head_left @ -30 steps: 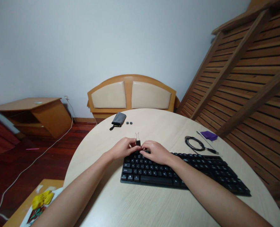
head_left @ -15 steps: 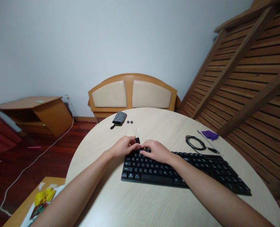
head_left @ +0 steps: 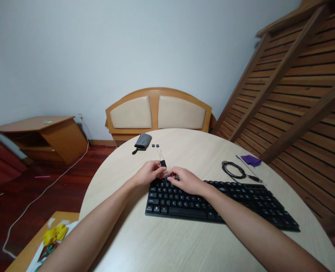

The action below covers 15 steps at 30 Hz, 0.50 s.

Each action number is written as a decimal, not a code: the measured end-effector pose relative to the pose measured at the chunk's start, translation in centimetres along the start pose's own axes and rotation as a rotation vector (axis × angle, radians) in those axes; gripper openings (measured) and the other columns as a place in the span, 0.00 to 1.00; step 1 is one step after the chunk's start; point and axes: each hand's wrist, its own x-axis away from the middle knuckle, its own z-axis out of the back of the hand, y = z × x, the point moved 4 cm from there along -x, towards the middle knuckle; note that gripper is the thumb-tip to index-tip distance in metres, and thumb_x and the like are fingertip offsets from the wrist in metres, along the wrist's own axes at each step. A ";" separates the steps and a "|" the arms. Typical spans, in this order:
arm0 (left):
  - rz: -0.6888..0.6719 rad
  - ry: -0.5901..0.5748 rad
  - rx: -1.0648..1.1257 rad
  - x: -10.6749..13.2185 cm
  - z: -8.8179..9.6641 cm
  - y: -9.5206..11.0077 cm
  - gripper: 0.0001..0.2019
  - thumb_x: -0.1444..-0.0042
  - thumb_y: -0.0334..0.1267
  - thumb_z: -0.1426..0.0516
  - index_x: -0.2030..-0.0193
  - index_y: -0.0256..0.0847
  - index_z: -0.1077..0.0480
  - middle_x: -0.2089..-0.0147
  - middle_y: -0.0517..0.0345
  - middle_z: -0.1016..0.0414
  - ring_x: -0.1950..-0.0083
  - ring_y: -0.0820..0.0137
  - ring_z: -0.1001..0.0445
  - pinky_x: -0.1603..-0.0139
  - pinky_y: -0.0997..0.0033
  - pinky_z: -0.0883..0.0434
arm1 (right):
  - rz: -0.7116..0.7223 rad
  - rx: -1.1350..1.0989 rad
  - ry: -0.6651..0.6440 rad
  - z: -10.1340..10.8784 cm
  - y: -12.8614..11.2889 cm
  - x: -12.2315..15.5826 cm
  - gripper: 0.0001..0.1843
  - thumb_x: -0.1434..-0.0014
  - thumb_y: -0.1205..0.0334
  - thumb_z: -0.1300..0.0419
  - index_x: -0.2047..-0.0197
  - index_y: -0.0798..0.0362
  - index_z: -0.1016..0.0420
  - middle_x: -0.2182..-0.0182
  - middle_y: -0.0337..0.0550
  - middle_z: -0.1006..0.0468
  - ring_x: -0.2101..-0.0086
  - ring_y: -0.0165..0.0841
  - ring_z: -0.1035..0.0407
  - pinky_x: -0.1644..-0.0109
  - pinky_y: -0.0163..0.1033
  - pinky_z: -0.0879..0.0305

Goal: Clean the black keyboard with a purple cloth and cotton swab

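My left hand [head_left: 149,173] is closed around a keycap puller [head_left: 163,163], which has a black handle and thin wire prongs pointing away from me. Its lower end comes down between my hands, partly covered by fingers. Right beside it, my right hand [head_left: 186,180] is bent with thumb and fingertips pinched close to the puller's lower end; whatever they grip is too small to make out. Both hands are over the upper left part of a black keyboard [head_left: 187,213], and the right wrist and forearm cross above its keys.
Two loose black keycaps [head_left: 155,146] lie beyond my hands, next to a grey pouch [head_left: 143,141]. To the right are a coiled black cable [head_left: 233,170], a thin rod [head_left: 248,167] and a purple cloth [head_left: 251,160]. The round table [head_left: 122,241] stands near a slatted wooden frame [head_left: 297,124].
The keycap puller has tilted slightly left and its handle has shifted a little toward the far side. My fingertips have drawn slightly apart, showing more of the puller's lower end.
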 end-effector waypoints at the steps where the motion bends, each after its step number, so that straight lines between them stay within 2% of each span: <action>1: -0.014 0.009 0.000 0.1 0.0 0.2 0.19 0.40 0.54 0.43 0.68 0.38 0.32 0.72 0.54 0.21 0.70 0.67 0.23 0.67 0.70 0.28 | -0.002 -0.022 0.015 0.1 0.0 0.0 0.08 0.36 0.62 0.42 0.56 0.54 0.24 0.61 0.45 0.21 0.63 0.34 0.27 0.55 0.40 0.32; 7: -0.083 0.127 -0.100 0.4 0.2 1.4 0.18 0.38 0.51 0.44 0.69 0.38 0.30 0.69 0.54 0.20 0.68 0.67 0.23 0.66 0.71 0.30 | -0.002 -0.149 0.102 0.7 -0.2 0.0 0.10 0.41 0.62 0.36 0.55 0.53 0.23 0.61 0.43 0.20 0.63 0.33 0.27 0.55 0.40 0.32; 15: -0.103 0.160 -0.160 0.5 0.0 1.5 0.18 0.36 0.51 0.45 0.66 0.37 0.28 0.69 0.54 0.20 0.68 0.67 0.23 0.65 0.71 0.31 | -0.009 -0.243 0.169 0.9 0.0 0.0 0.14 0.42 0.63 0.35 0.52 0.52 0.28 0.60 0.41 0.21 0.62 0.32 0.28 0.55 0.39 0.32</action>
